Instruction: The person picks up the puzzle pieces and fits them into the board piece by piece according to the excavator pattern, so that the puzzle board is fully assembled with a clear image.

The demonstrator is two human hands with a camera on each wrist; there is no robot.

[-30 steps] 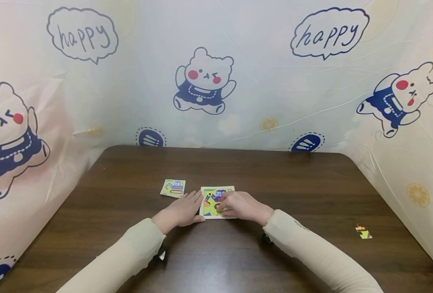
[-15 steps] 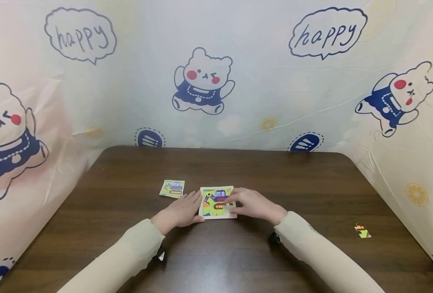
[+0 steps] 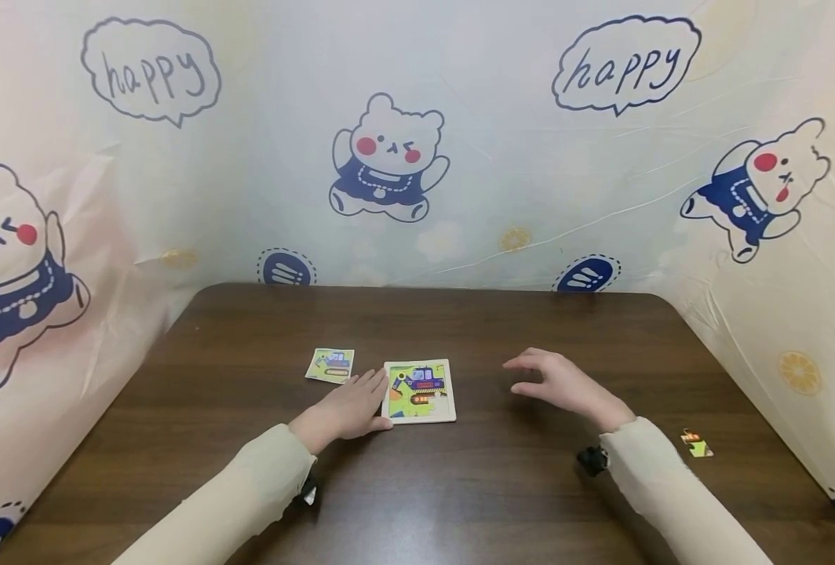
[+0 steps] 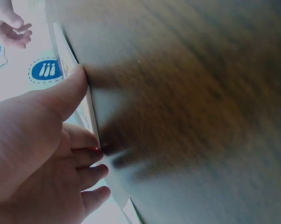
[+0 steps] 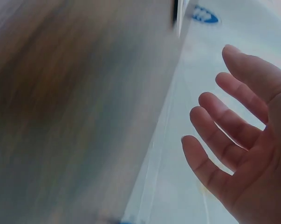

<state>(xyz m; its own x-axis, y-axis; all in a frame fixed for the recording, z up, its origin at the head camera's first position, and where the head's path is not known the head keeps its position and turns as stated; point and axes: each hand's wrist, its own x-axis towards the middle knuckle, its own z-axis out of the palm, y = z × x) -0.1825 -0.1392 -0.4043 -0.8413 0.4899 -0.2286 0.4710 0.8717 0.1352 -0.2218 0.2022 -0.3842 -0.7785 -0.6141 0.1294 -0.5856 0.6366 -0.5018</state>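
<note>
A square jigsaw puzzle (image 3: 417, 380) with a purple excavator picture lies in a white-edged tray (image 3: 453, 400) at mid-table. Pale bare backing shows at its lower right. My left hand (image 3: 347, 408) rests flat along the tray's left side, thumb near the front corner. In the left wrist view, that thumb and the fingers of the left hand (image 4: 47, 130) touch the tray's edge. To the right of the tray, my right hand (image 3: 566, 380) is over the table. Its fingers (image 5: 224, 126) are loosely spread with nothing between them in the right wrist view.
A small card (image 3: 330, 365) with a matching excavator picture lies beyond the left hand. Loose puzzle pieces (image 3: 698, 444) lie near the right side of the brown table (image 3: 417, 502). A printed cloth (image 3: 488, 173) hangs around the table's back and sides.
My right hand has let go of the puzzle and moved away to the right. Orange track pieces and the pale lower-right area now show. The left hand stays at the tray.
</note>
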